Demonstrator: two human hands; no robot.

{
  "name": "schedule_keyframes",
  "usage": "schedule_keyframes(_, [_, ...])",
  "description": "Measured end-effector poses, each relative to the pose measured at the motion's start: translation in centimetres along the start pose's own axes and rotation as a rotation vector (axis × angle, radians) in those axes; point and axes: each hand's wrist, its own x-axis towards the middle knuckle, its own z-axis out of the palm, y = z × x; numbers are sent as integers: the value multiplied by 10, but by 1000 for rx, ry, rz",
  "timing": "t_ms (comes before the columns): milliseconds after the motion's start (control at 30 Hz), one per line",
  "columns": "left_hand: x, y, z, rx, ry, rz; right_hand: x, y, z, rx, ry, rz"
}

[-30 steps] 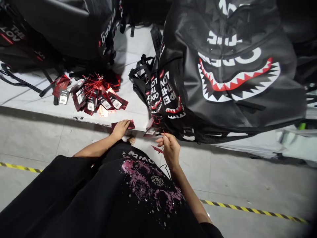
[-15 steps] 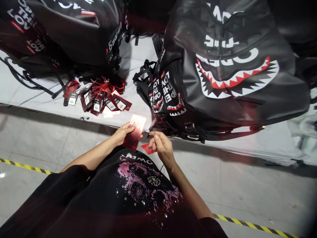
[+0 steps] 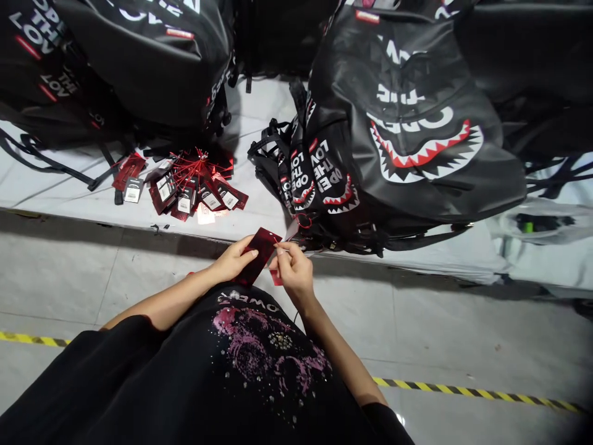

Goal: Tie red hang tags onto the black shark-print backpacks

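While our left hand (image 3: 235, 261) grips a dark red tag (image 3: 259, 256) before the worktop (image 3: 259, 216), our right hand (image 3: 296, 275) pinches what looks like a red string (image 3: 277, 243) at its corner, near the black backpack (image 3: 426, 201).

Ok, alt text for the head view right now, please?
The left hand holds a dark red card while the right hand pinches a red string near the card's corner. Beyond them, black bags and a pile of tags rest on a white table.
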Motion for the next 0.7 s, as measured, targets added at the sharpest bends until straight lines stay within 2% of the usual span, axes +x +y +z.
schedule_keyframes(100, [-15,4,-15,222,-10,101,-10,-4,19,-60,23,5])
schedule_keyframes(200, [-27,2,-25,382,-65,110,-25,-5,31,-97,58,33])
schedule_keyframes(333, [-46,-11,-23,575,-180,114,-53,2,39,-148,121,107])
schedule_keyframes(467, [-73,-27,-9,705,-300,187,-86,18,38,-56,177,182])
schedule_keyframes(533, [-88,-33,0,705,-328,229,-102,28,33,14,159,179])
schedule_keyframes(633, [-107,-40,23,561,-337,277,-126,42,19,76,27,118])
schedule_keyframes(700, [-119,-45,46,351,-313,240,-145,49,4,75,-24,72])
